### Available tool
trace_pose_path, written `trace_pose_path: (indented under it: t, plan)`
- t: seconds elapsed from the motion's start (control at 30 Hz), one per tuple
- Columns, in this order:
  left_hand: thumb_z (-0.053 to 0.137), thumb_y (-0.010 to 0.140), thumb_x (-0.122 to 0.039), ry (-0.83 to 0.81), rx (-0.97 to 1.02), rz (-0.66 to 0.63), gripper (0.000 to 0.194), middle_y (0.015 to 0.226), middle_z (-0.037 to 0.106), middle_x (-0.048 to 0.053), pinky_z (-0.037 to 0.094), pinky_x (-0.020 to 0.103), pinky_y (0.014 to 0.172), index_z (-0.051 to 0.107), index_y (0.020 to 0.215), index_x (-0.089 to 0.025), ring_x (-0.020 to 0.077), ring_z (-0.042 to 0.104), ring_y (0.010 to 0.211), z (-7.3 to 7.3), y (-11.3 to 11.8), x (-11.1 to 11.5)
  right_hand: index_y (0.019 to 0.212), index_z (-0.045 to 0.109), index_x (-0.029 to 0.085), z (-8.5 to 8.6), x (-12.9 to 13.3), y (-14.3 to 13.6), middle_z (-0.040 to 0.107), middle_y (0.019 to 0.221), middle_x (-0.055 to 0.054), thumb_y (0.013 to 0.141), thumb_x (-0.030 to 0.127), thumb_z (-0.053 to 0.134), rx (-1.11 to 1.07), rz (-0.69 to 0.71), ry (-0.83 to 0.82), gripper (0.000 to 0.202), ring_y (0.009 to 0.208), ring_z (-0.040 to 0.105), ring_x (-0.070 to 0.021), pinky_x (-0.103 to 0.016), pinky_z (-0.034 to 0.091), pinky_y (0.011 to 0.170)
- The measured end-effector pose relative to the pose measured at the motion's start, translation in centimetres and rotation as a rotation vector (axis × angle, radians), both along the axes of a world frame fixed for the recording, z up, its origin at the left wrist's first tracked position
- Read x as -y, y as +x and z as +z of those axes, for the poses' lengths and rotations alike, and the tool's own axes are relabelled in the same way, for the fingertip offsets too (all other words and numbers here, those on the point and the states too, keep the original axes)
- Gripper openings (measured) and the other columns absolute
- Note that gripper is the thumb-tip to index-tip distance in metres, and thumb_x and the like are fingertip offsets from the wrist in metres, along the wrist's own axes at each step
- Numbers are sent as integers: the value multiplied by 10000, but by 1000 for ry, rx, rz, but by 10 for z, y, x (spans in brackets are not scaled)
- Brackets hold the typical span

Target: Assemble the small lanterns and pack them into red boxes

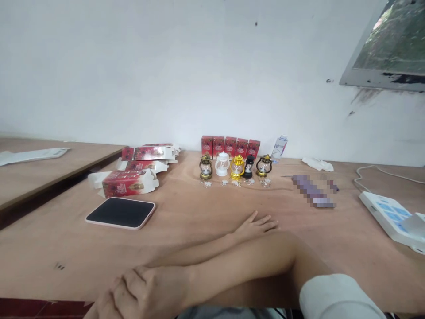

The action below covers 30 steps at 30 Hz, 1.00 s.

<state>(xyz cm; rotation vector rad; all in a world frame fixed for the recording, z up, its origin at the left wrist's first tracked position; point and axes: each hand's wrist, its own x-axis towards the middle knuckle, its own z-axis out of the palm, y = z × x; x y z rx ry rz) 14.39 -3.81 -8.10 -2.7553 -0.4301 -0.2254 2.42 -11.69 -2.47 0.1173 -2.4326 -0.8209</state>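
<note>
My forearms are crossed low in the head view. My left hand (pixel 257 224) lies palm down on the wooden table, fingers spread and holding nothing. My right hand (pixel 136 290) is wrapped round my left arm near the elbow. Beyond the left hand stands a row of small lanterns: a bronze lantern (pixel 206 168), a white lantern (pixel 222 165), a gold lantern (pixel 237 168), a black lantern (pixel 249 167) and another bronze one (pixel 264 166). Small metal chain pieces (pixel 236 182) lie before them. A phone (pixel 121 213) with a pink edge rests beyond my right hand.
Red boxes (pixel 230 147) stand upright against the wall. Opened red cartons (pixel 128 182) lie at left. A clear bottle (pixel 279 148), a white tissue (pixel 318 164), a pixelated purple item (pixel 312 190) and a white power strip (pixel 388 217) with its cable are at right. A gap splits the tables at left.
</note>
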Motion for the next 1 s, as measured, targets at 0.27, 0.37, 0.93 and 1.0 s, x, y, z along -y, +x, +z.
trace_pose_path:
  t: [0.27,0.37,0.93,1.0]
  plan:
    - [201,989,-208,61,-48,-15,429,1465,355,-65,431,370,1002,421,1346,-299,129,351,1342,2,2,-1,800,647,266,19,6,3,687,830,125,921,155,376,116,157,-331,316,733,618,-33,-143,480,592]
    - [227,988,-218,6,-36,-16,412,1459,370,-42,424,395,1011,426,1341,-288,142,344,1348,0,3,-2,840,676,294,23,5,2,693,936,142,917,95,313,9,103,-268,420,822,616,-36,-129,491,615]
    - [240,970,-180,-280,19,-21,428,1447,393,0,334,471,1093,437,1337,-282,205,338,1356,5,2,1,866,704,292,32,11,-1,689,880,112,910,77,308,41,-45,-344,453,766,603,-58,-154,489,642]
    - [232,971,-174,-269,-2,-8,436,1455,380,-6,325,464,1102,426,1346,-285,197,322,1364,7,2,2,834,691,283,33,11,-3,683,824,107,903,80,317,75,-44,-410,432,684,584,-62,-164,480,591]
